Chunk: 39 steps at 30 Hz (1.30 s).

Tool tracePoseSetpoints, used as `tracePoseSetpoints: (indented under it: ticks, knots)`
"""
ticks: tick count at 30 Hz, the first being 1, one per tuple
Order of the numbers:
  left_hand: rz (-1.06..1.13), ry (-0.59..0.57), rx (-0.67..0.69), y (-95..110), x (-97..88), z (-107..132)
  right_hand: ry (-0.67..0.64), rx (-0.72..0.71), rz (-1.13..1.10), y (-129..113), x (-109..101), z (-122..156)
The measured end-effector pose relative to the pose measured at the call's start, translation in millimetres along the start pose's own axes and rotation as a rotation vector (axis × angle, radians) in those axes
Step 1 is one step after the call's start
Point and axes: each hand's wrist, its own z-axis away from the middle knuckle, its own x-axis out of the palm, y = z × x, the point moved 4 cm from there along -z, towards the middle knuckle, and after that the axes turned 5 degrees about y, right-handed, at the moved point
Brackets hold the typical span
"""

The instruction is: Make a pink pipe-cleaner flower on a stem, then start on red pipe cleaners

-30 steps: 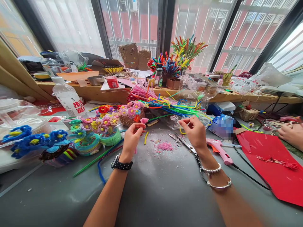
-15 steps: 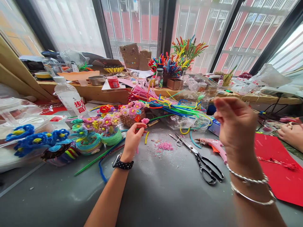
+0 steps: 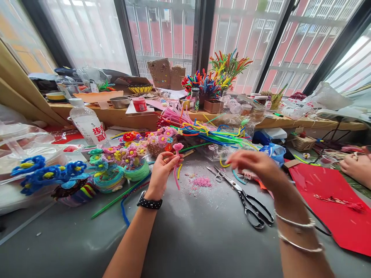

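Between the thumb and fingers of my left hand (image 3: 162, 168) is a pink pipe-cleaner flower (image 3: 177, 147), its head pointing up and its stem hanging below. My right hand (image 3: 255, 164) hangs above the table further right, its fingers blurred by motion, so I cannot see whether they hold anything. Beneath and left of it lie black-handled scissors (image 3: 242, 193), with a smaller pair of scissors (image 3: 218, 174) beside their blades. A glue gun (image 3: 257, 179) is partly hidden behind my right hand. A pile of pink clippings (image 3: 202, 182) sits between my hands.
Finished pipe-cleaner flower pots (image 3: 108, 177) crowd the left side, near a plastic bottle (image 3: 87, 123). Bundles of coloured pipe cleaners (image 3: 214, 133) lie at the back. On the right are a red sheet (image 3: 327, 204) and another person's hand (image 3: 356, 168).
My right hand has come down and left from its raised place. My left hand has turned a little, and the flower's stem now shows more clearly.
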Motion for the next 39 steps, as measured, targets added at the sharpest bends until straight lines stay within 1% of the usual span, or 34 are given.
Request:
tracePoseSetpoints:
  ticks: [1,4,5,6,8,11,15,16,18,19,21,23,25,27,28,29,31,34,35,39]
  knots:
    - [0.018,0.002,-0.016,-0.3,-0.3,-0.4,-0.066,0.045,0.14,6.0,9.7,-1.2]
    - [0.053,0.016,-0.052,-0.2,-0.9,-0.8,-0.312,0.171,0.681,23.9,37.8,1.5]
    - [0.065,0.021,-0.064,0.0,-0.9,-0.7,-0.382,0.186,0.804,28.2,45.5,3.7]
    - [0.078,0.024,-0.078,-0.1,-0.8,-0.5,-0.404,0.169,0.869,30.4,51.7,5.2]
    - [0.112,0.023,-0.114,-0.9,0.1,0.0,-0.409,0.147,0.926,33.9,60.9,8.0]
    - [0.165,0.018,-0.178,-3.8,1.6,0.2,-0.407,0.161,0.949,39.6,69.2,11.1]
    - [0.2,0.01,-0.241,-7.6,3.7,0.3,-0.378,0.207,0.96,44.8,70.8,12.5]
    - [0.204,0.008,-0.247,-8.1,4.1,0.4,-0.35,0.227,0.947,45.3,68.9,12.4]
    - [0.209,0.01,-0.251,-8.4,4.7,0.8,-0.237,0.269,0.849,44.2,62.7,11.4]
    - [0.21,0.012,-0.251,-8.3,4.9,1.1,-0.167,0.284,0.755,42.9,59.3,10.8]
    - [0.203,0.006,-0.247,-8.1,5.6,2.1,-0.068,0.317,0.467,39.9,55.7,10.3]
    - [0.183,-0.016,-0.239,-7.8,7.3,3.6,-0.063,0.388,0.095,37.6,59.0,11.6]
    - [0.163,-0.042,-0.223,-7.6,9.4,5.1,-0.073,0.501,-0.274,34.9,66.8,15.2]
    - [0.153,-0.065,-0.208,-7.6,11.6,6.5,-0.056,0.567,-0.511,30.0,75.4,19.4]
    - [0.151,-0.073,-0.201,-7.8,12.7,7.1,-0.057,0.566,-0.569,26.4,79.8,21.5]
    - [0.151,-0.079,-0.194,-8.0,13.6,7.5,-0.075,0.551,-0.587,22.4,84.4,23.7]
    - [0.151,-0.085,-0.188,-8.9,15.1,8.2,-0.115,0.491,-0.546,13.3,92.3,27.8]
    - [0.152,-0.087,-0.186,-11.2,17.5,9.2,-0.085,0.325,-0.404,-2.9,97.4,31.8]
    - [0.157,-0.09,-0.183,-12.3,18.6,9.7,-0.077,0.291,-0.365,-7.7,98.8,33.1]
    - [0.182,-0.119,-0.163,-17.0,23.8,13.2,-0.08,0.223,-0.281,-19.6,105.2,37.7]
